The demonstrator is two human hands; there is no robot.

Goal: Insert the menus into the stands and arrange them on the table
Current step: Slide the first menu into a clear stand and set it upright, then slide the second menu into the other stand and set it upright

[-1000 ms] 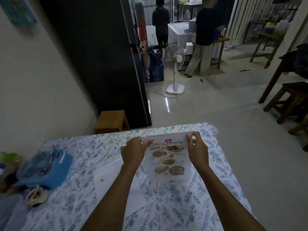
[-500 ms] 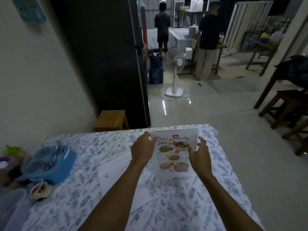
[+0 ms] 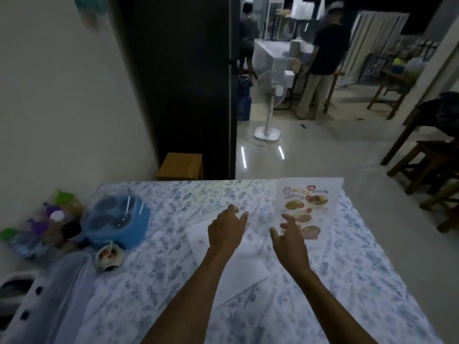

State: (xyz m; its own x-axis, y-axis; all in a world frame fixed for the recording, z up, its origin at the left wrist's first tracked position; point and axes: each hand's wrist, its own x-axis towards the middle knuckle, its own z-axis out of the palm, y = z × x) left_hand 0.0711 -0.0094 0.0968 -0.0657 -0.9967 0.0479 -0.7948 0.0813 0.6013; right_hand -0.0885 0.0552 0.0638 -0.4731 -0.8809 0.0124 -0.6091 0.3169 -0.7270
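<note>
A menu (image 3: 308, 207) with food pictures, inside a clear stand, stands upright near the far right corner of the floral-clothed table (image 3: 360, 281). My right hand (image 3: 289, 242) hovers just left of and below it, fingers spread, touching nothing. My left hand (image 3: 227, 232) is further left, fingers loosely apart, above a white sheet (image 3: 238, 266) that lies flat on the cloth. Both hands hold nothing.
At the table's left sit a blue container (image 3: 116, 219), several bottles with coloured caps (image 3: 42, 229), a small cup (image 3: 109, 255) and a clear box (image 3: 62, 289). Beyond the table are a wooden stool (image 3: 180, 166), a white fan (image 3: 269, 108), two people and wooden stools at right (image 3: 427, 167).
Both hands let go of the menu stand and drew back toward me. The stand now rests by itself near the far right corner; the view shifted left.
</note>
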